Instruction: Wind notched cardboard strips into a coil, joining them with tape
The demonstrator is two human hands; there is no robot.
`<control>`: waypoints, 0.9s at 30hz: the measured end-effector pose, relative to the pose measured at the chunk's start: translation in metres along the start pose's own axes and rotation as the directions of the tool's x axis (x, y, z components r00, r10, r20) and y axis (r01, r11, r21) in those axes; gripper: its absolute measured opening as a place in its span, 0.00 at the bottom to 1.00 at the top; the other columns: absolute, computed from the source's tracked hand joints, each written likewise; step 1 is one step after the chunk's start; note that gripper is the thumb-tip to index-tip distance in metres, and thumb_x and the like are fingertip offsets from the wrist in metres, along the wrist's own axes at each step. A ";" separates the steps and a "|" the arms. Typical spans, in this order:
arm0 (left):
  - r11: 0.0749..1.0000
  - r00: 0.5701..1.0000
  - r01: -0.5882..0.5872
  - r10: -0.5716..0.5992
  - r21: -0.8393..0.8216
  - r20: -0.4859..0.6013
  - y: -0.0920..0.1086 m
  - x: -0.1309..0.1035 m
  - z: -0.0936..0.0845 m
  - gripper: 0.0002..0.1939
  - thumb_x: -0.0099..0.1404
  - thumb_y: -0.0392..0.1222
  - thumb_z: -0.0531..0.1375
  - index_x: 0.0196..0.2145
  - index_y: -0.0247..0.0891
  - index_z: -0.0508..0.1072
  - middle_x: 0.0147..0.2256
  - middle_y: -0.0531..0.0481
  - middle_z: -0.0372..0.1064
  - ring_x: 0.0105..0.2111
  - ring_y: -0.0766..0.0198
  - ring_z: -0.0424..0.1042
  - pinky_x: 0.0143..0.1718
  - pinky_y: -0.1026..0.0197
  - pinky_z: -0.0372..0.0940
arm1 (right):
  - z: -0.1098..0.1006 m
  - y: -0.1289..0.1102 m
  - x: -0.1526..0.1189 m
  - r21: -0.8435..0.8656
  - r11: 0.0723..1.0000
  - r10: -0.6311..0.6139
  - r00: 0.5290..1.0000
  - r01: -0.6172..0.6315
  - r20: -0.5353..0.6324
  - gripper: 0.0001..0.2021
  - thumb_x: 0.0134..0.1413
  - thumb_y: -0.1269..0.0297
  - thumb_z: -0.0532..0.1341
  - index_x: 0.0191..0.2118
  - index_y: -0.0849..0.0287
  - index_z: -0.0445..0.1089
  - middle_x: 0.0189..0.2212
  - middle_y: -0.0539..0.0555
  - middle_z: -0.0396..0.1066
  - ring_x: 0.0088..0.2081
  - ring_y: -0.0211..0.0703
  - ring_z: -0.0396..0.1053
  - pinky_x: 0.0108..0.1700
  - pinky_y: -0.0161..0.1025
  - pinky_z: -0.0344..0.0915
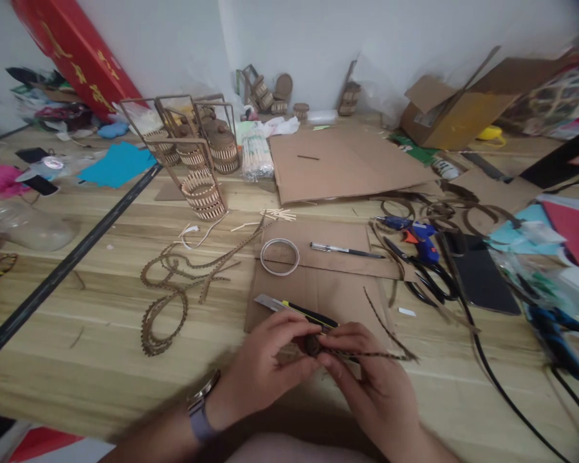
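Observation:
My left hand (265, 357) and my right hand (379, 379) meet near the table's front edge, both closed. Between the left thumb and fingers sits a small, tightly wound coil of brown corrugated cardboard strip (312, 345). My right thumb and fingers pinch the strip where it leaves the coil; its loose tail (374, 354) runs rightward and bends back up. Just beyond my fingers lies a utility knife (270, 303), blade out, on a cardboard piece (328, 292). On that same cardboard are a ring of tape (280, 273) and a pen (342, 250).
Loose corrugated strips (150, 331) curl at left. Small handled baskets (203, 199) stand behind. Scissors (431, 280), a blue glue gun (423, 239) and a dark phone (485, 276) lie at right, with a black cable (480, 344). A large cardboard sheet (352, 167) and open box (444, 116) are farther back.

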State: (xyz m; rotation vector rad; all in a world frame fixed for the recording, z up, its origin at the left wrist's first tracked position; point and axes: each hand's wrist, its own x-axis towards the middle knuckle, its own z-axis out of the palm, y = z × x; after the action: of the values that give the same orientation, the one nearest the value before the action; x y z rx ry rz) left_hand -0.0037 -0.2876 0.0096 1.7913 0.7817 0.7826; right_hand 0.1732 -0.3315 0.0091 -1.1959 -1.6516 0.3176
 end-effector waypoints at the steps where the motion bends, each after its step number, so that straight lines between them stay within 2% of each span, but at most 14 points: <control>1: 1.000 1.000 0.003 -0.003 0.013 0.009 0.001 0.000 0.000 0.14 0.66 0.43 0.63 0.49 0.38 0.74 0.44 0.44 0.71 0.43 0.58 0.71 0.45 0.60 0.66 | 0.000 0.001 0.000 0.007 1.000 0.000 1.000 0.000 0.001 0.03 0.60 0.66 0.62 0.38 0.54 0.73 0.29 0.51 0.75 0.31 0.41 0.77 0.31 0.34 0.75; 3: 0.999 1.000 0.018 -0.019 0.026 0.016 0.002 0.001 -0.001 0.14 0.65 0.43 0.63 0.47 0.38 0.75 0.42 0.44 0.72 0.42 0.59 0.71 0.44 0.60 0.66 | -0.002 0.003 0.002 0.033 0.999 0.007 0.999 -0.008 0.036 0.03 0.60 0.67 0.62 0.38 0.54 0.74 0.29 0.52 0.75 0.31 0.42 0.77 0.31 0.35 0.75; 5: 0.999 0.999 0.048 -0.049 0.018 0.012 0.002 0.004 -0.003 0.12 0.64 0.43 0.63 0.44 0.38 0.75 0.40 0.45 0.72 0.39 0.59 0.71 0.41 0.61 0.66 | -0.006 0.006 0.007 0.057 0.998 0.013 0.990 -0.021 0.142 0.04 0.61 0.68 0.61 0.38 0.54 0.74 0.30 0.52 0.77 0.32 0.43 0.77 0.31 0.35 0.75; 7: 0.996 0.996 0.090 -0.090 -0.001 -0.017 0.001 0.006 -0.005 0.10 0.64 0.43 0.63 0.43 0.38 0.76 0.38 0.47 0.71 0.37 0.60 0.70 0.40 0.61 0.65 | -0.012 0.013 0.015 0.041 0.999 0.005 0.960 -0.016 0.279 0.05 0.62 0.68 0.60 0.39 0.55 0.74 0.32 0.53 0.79 0.34 0.43 0.78 0.32 0.35 0.75; 9: 0.992 0.990 0.122 -0.125 -0.037 -0.067 0.000 0.008 -0.008 0.10 0.64 0.42 0.62 0.42 0.38 0.76 0.37 0.47 0.70 0.37 0.60 0.69 0.38 0.62 0.65 | -0.016 0.025 0.024 -0.040 0.998 -0.022 0.929 0.040 0.369 0.08 0.64 0.69 0.57 0.40 0.55 0.74 0.33 0.54 0.79 0.35 0.42 0.77 0.33 0.34 0.74; 12: 0.989 0.985 0.123 -0.132 -0.083 -0.110 -0.001 0.008 -0.011 0.10 0.63 0.42 0.62 0.43 0.38 0.76 0.38 0.48 0.69 0.35 0.62 0.68 0.36 0.63 0.64 | -0.010 0.049 0.038 -0.225 0.963 -0.059 0.927 0.151 0.371 0.12 0.65 0.72 0.52 0.41 0.57 0.73 0.32 0.54 0.77 0.34 0.41 0.76 0.34 0.35 0.74; 15: 0.996 0.994 0.070 -0.074 -0.053 -0.075 0.001 0.007 -0.012 0.10 0.64 0.43 0.62 0.42 0.38 0.76 0.38 0.47 0.69 0.36 0.62 0.68 0.38 0.63 0.65 | 0.010 0.068 0.051 -0.308 0.931 -0.066 0.920 0.196 0.387 0.11 0.62 0.74 0.55 0.43 0.60 0.73 0.38 0.58 0.76 0.39 0.45 0.75 0.39 0.41 0.73; 18: 0.999 0.999 0.024 -0.026 -0.028 -0.045 0.002 0.005 -0.011 0.11 0.65 0.44 0.61 0.43 0.38 0.75 0.38 0.46 0.70 0.38 0.60 0.69 0.41 0.61 0.65 | 0.036 0.077 0.064 -0.369 0.886 -0.099 0.893 0.280 0.440 0.13 0.58 0.76 0.58 0.46 0.60 0.73 0.44 0.60 0.75 0.44 0.47 0.73 0.43 0.42 0.71; 21: 0.997 0.997 0.035 -0.040 -0.072 -0.064 -0.001 0.004 -0.009 0.13 0.65 0.45 0.61 0.45 0.38 0.75 0.39 0.45 0.70 0.39 0.59 0.69 0.42 0.60 0.65 | 0.052 0.081 0.076 -0.426 0.828 -0.129 0.863 0.365 0.489 0.10 0.58 0.76 0.60 0.44 0.59 0.74 0.41 0.59 0.75 0.42 0.49 0.71 0.43 0.44 0.68; 24: 0.982 0.993 0.060 -0.077 -0.178 -0.090 -0.007 0.004 -0.008 0.13 0.65 0.46 0.63 0.46 0.40 0.76 0.42 0.45 0.69 0.41 0.59 0.69 0.43 0.61 0.65 | 0.052 0.084 0.083 -0.473 0.764 -0.167 0.842 0.439 0.513 0.08 0.59 0.75 0.59 0.34 0.60 0.75 0.32 0.58 0.74 0.37 0.49 0.69 0.39 0.44 0.64; 27: 0.925 0.977 0.061 -0.132 -0.375 -0.166 -0.011 0.006 -0.007 0.13 0.64 0.46 0.64 0.44 0.41 0.76 0.47 0.44 0.68 0.48 0.57 0.69 0.50 0.58 0.65 | 0.040 0.079 0.082 -0.466 0.705 -0.238 0.797 0.534 0.555 0.08 0.60 0.75 0.58 0.33 0.60 0.74 0.31 0.58 0.74 0.34 0.47 0.68 0.37 0.43 0.61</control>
State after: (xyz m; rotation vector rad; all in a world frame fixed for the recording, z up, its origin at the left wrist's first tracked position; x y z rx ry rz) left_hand -0.0070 -0.2756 0.0025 1.3466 0.7813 0.9731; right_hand 0.1848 -0.2138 -0.0156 -1.2169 -2.5105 -0.2695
